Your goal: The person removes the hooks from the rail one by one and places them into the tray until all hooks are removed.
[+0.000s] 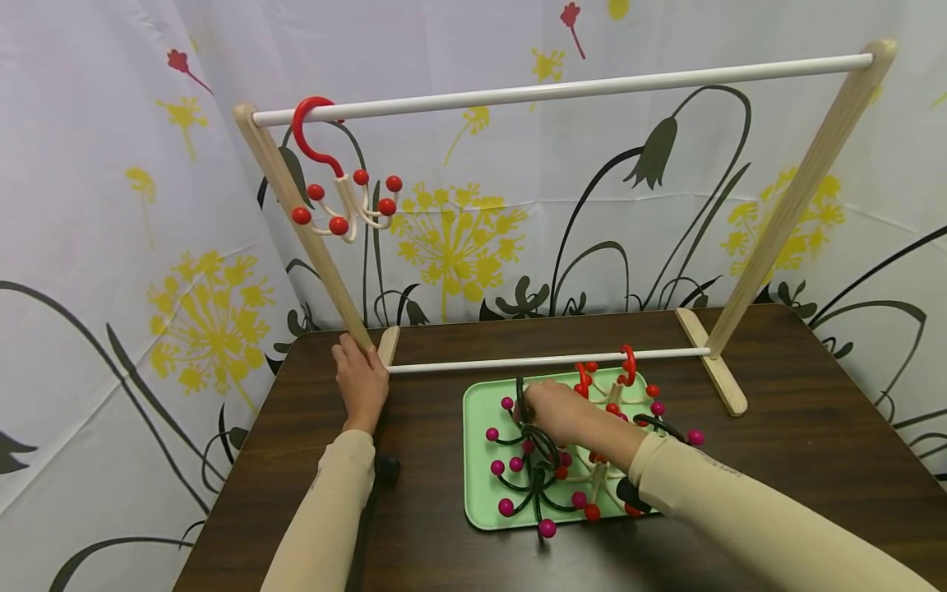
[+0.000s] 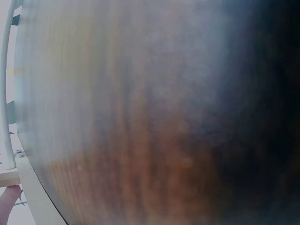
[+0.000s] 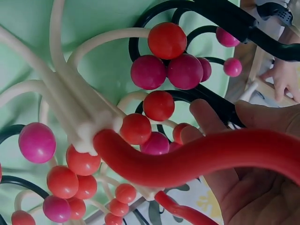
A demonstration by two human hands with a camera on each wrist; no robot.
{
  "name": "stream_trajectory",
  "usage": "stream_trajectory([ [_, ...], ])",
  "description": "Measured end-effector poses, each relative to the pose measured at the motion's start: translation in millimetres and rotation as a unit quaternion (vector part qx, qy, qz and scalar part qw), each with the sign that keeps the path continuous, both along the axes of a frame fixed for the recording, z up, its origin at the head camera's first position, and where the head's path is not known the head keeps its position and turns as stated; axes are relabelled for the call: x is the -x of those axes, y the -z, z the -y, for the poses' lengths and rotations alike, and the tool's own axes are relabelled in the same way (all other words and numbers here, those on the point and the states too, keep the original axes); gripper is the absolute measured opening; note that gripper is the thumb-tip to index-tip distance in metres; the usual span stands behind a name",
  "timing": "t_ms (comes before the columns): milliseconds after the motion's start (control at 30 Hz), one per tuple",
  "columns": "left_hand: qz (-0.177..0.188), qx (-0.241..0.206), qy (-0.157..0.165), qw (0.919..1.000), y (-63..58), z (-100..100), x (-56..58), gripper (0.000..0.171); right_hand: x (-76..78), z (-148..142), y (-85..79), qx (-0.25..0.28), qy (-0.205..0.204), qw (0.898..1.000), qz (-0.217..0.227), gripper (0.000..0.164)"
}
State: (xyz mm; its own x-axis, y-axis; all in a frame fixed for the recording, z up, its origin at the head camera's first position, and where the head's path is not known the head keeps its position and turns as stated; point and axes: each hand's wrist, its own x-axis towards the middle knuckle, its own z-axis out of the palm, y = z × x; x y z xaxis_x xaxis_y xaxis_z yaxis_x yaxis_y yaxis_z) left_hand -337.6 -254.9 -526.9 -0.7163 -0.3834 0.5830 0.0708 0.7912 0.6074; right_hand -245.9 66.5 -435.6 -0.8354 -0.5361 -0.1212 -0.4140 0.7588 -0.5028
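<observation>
My left hand (image 1: 361, 382) grips the foot of the left wooden post (image 1: 314, 247) of a rack. Over the green tray (image 1: 476, 493), my right hand (image 1: 558, 411) pinches the black stem (image 3: 215, 101) of a multi-arm hanger with pink balls on its tips. Another black hanger (image 1: 539, 475) with pink balls lies in front of that hand. Cream hangers with red hooks (image 3: 187, 157) and red balls crowd the tray beside and beneath the right forearm, which partly hides them. From the rack's white top bar (image 1: 555, 92) hangs a cream hanger (image 1: 345, 197) by its red hook, near the left end.
A white lower bar (image 1: 518, 362) runs just behind the tray. The right post (image 1: 799, 197) stands on a wooden foot (image 1: 713, 366) at the back right. A flower-patterned curtain (image 1: 459, 49) hangs behind the dark wooden table (image 1: 422, 501). The left wrist view is mostly blurred tabletop.
</observation>
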Motion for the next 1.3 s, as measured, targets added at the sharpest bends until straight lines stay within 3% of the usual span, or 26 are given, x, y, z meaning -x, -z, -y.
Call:
stream_trajectory([
  [400,0.001,-0.004,-0.001,1.0000,-1.2,0,-1.3,0.037,-4.9,-5,-12.8,-0.012,-0.019,1.000,0.003,0.010],
  [667,0.007,-0.004,-0.003,1.0000,0.5,1,-1.2,0.036,-10.2,-8,-20.1,-0.022,-0.024,0.999,0.001,0.023],
  [933,0.007,-0.002,-0.004,1.0000,2.1,2,-1.1,0.037,-10.1,-16,-35.6,0.004,-0.027,0.999,0.027,0.033],
  [1033,0.009,-0.002,-0.004,0.9999,1.3,2,-0.9,0.036,-9.3,-17,-45.2,-0.002,-0.020,1.000,0.009,0.032],
  [1300,0.007,-0.002,-0.001,1.0000,-1.5,1,-1.4,0.037,-7.5,-9,-71.8,0.004,0.034,0.991,-0.127,0.018],
])
